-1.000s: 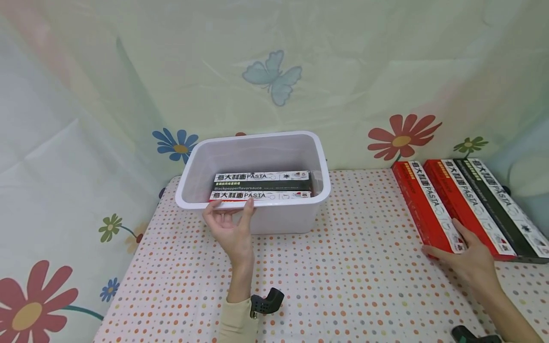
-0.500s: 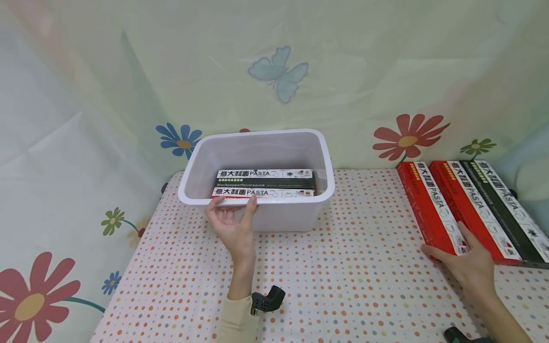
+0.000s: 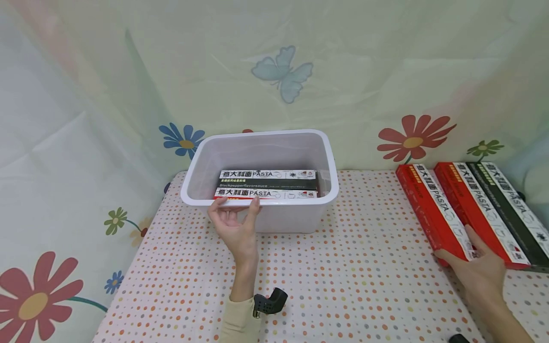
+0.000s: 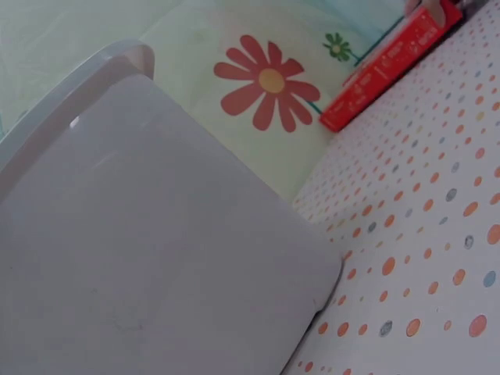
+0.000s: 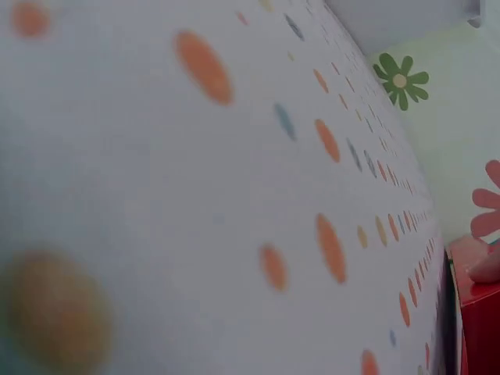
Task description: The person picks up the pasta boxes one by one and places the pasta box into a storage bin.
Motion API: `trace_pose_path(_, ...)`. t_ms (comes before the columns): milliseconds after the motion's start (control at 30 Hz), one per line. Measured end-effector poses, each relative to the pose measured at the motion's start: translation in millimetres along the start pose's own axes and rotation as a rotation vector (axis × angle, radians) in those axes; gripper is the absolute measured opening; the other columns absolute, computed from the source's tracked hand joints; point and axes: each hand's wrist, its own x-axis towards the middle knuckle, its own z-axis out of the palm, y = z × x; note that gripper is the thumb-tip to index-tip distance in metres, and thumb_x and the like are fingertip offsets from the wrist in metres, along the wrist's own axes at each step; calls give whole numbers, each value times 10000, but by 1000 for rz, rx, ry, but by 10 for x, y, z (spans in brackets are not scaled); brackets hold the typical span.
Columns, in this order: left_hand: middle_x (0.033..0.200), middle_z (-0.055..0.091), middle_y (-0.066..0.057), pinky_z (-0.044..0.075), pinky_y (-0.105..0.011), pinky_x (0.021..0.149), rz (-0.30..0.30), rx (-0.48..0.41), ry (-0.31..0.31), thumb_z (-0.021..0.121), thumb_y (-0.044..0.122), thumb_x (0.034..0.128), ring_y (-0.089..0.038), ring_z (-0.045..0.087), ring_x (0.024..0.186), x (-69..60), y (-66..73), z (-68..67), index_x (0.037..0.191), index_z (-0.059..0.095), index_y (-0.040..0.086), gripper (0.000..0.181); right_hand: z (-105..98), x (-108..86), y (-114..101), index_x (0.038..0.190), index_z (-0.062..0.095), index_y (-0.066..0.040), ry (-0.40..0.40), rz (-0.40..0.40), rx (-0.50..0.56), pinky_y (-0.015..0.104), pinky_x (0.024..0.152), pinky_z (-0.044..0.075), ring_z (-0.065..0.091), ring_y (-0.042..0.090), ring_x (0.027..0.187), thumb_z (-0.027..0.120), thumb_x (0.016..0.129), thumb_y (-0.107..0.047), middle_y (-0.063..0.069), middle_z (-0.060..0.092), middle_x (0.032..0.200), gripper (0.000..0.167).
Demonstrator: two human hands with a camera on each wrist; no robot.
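Observation:
My left hand [image 3: 236, 236] holds the front rim of a white plastic bin [image 3: 291, 219]; the undersides of its fingers are partly hidden by the rim. Inside the bin lie a black pepper sauce pasta box [image 3: 283, 184] and, before it, another pasta box [image 3: 279, 194] with a white panel and a red edge. On the right, my right hand [image 3: 480, 274] grips the near end of a red pasta box [image 3: 424, 205], thumb on its left side. The bin wall [image 4: 156, 226] fills much of the left wrist view. A corner of the red box [image 5: 478, 297] shows in the right wrist view.
Beside the gripped box, to its right, lie another red pasta box [image 3: 476, 205] and a black pasta box [image 3: 506, 209], side by side. A dotted cloth [image 3: 364, 267] covers the table. A flowered backdrop [image 3: 343, 95] hangs behind and to the left.
The red box in my right hand has shifted slightly left of its neighbours, and the gap between them has widened. The view has drifted a little; my left hand stays on the rim.

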Motion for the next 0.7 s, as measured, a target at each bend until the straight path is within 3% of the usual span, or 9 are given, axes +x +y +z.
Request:
trace_pose_path(300,1313,531,-195,673,-482,804,0,3,-8,808,-118,820,-255,634,989,-5,8,9,1308,423,62,648,-174,-236,-111,1663,57,-246,-26,-107,-59,733,1190,331,70,515,1547,708,994,-310,261,56,1721,936)
trace_pose_path(433,1301,537,-194,676,-470,793,7,3,-5,810,-125,810,-247,637,968,3,12,12,1305,425,57,653,-248,-398,-258,1666,111,-285,-18,-219,-49,453,1243,378,135,488,1537,711,997,-264,207,123,1732,900)
trace_pose_path(533,1280,540,-195,678,-460,789,7,3,0,808,-130,808,-243,637,958,6,12,14,1298,428,55,647,-302,-521,-398,1667,160,-298,-4,-331,-39,79,985,436,228,497,1462,734,981,-214,221,196,1712,898)
trace_pose_path(667,1277,531,-196,677,-453,803,-2,5,1,798,-137,817,-247,634,970,4,8,16,1294,425,49,634,-373,-645,-600,1663,230,-286,-4,-495,-30,-70,641,348,312,407,1331,790,929,-163,298,286,1647,932)
trace_pose_path(700,1281,529,-198,676,-456,807,-4,3,0,796,-139,817,-250,633,973,2,7,16,1296,424,47,634,-387,-668,-659,1661,245,-291,-13,-529,-25,-69,638,369,327,347,1310,799,919,-154,307,300,1632,936)
